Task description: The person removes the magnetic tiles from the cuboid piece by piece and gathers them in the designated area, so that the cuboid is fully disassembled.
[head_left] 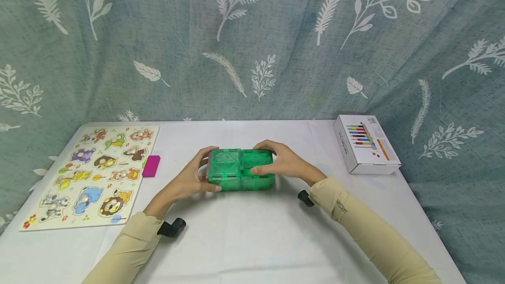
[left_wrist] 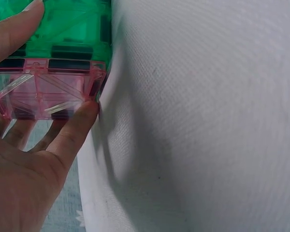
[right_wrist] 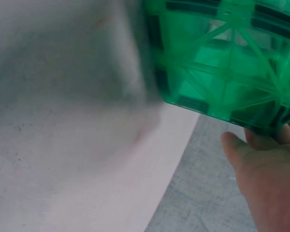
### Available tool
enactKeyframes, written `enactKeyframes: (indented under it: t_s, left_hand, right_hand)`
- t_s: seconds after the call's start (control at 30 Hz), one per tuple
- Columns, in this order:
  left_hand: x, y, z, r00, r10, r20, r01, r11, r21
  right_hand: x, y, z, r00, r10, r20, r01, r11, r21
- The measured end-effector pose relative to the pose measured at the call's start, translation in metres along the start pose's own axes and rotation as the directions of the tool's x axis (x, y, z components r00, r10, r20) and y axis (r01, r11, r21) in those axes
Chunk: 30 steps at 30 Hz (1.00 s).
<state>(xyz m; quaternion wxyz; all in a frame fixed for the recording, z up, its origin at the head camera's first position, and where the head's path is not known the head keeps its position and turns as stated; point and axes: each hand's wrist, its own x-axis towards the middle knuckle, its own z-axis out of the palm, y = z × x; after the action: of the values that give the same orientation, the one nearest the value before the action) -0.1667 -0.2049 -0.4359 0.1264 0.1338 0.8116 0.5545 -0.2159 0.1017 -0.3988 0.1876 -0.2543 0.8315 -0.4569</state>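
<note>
A box of translucent green magnetic tiles (head_left: pixel 225 163) sits at the middle of the white table. Its left end is a pink tile (left_wrist: pixel 50 89), seen in the left wrist view with dark magnet strips along the edges. My left hand (head_left: pixel 187 181) grips that end, thumb at the front and fingers round the back. At the right end my right hand (head_left: pixel 288 161) holds the box, its fingers behind and its thumb over the top front edge. A green end tile (right_wrist: pixel 222 67) fills the upper part of the right wrist view, with fingertips along its edge.
An animal peg puzzle board (head_left: pixel 67 187) lies at the left, with a magenta block (head_left: pixel 151 166) by its right edge. A white box with an abacus picture (head_left: pixel 367 146) stands at the back right. A leaf-patterned curtain (head_left: pixel 177 56) hangs behind the table.
</note>
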Motion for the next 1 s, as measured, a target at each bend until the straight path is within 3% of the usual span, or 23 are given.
enactKeyframes:
  t_s: [0.37, 1.0]
  left_hand:
    - [-0.002, 0.0, 0.0, 1.0, -0.019, -0.001, 0.019, 1.0, -0.002]
    - [-0.013, 0.003, 0.0, 0.999, -0.033, 0.003, 0.033, 0.999, 0.003]
  right_hand:
    - [0.004, -0.003, 0.005, 0.995, -0.082, -0.055, 0.082, 0.997, -0.002]
    - [0.011, -0.007, 0.009, 0.988, -0.067, -0.142, 0.07, 0.997, 0.018]
